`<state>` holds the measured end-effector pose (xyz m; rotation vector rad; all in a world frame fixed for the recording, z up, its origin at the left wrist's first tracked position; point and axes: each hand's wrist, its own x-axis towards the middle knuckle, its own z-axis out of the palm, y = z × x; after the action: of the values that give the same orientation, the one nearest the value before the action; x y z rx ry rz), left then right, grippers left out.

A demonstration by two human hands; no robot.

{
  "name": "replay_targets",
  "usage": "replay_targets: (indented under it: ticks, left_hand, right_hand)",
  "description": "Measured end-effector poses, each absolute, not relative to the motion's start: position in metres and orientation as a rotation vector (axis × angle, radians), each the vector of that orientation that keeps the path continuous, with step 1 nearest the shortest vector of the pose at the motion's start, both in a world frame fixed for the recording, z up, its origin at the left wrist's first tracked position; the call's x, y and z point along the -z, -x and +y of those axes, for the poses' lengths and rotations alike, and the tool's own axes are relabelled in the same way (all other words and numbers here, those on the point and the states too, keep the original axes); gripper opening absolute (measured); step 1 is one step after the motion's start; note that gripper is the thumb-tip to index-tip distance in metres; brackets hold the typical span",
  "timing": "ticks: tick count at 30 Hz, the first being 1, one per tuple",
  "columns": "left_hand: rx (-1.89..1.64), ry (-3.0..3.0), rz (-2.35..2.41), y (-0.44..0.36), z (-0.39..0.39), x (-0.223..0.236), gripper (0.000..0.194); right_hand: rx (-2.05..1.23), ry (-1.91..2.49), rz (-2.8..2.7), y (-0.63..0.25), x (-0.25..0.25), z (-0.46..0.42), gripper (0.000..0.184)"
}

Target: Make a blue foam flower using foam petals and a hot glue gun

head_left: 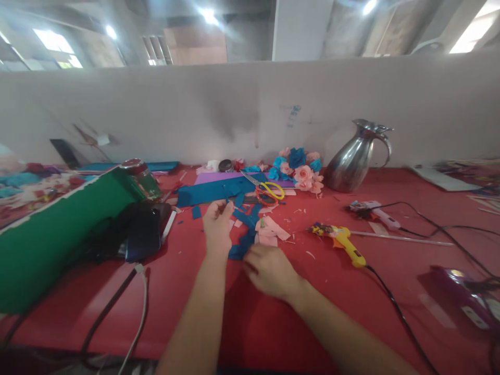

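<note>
My left hand (pixel 217 226) is raised over the middle of the table, thumb and fingers pinched together. Something thin and small shows at its fingertips, too fine to name. My right hand (pixel 271 270) rests lower and to the right, its fingers curled inward at the edge of some blue crepe paper pieces (pixel 246 242); whatever is in them is hidden. Pink paper petals (pixel 271 230) lie just beyond the right hand. Behind both hands are a wide blue paper strip (pixel 211 192) and scissors (pixel 269 191) with red and yellow handles.
Pink and blue paper flowers (pixel 302 172) stand at the back beside a metal jug (pixel 351 159). To the right lie a yellow glue gun (pixel 346 242) and a pink one (pixel 380 213), with trailing cords. At left are a green board (pixel 70 229), a jar (pixel 141 179) and a black pouch (pixel 144 232).
</note>
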<state>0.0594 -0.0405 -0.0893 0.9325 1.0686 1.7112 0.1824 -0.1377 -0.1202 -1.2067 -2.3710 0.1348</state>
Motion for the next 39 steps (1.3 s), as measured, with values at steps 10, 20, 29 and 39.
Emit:
replay_targets:
  ticks: [10, 20, 29, 39]
  left_hand:
    - [-1.372, -1.031, 0.925, -0.038, -0.054, 0.089, 0.028]
    - [-1.361, -1.014, 0.904, -0.036, -0.052, 0.096, 0.029]
    - [-1.371, -1.151, 0.911, -0.041, -0.046, 0.108, 0.020]
    - [-1.251, -1.237, 0.892, -0.042, -0.049, 0.106, 0.019]
  right_hand:
    - [-0.231, 1.445, -2.220, -0.185, 0.124, -0.123, 0.024]
    - [-0.250, 1.477, -2.156, -0.190, 0.124, -0.123, 0.025]
    - [-0.298, 1.418, -2.124, -0.181, 0.129, -0.129, 0.019]
    - [-0.350, 1.403, -2.078, -0.185, 0.130, -0.121, 0.004]
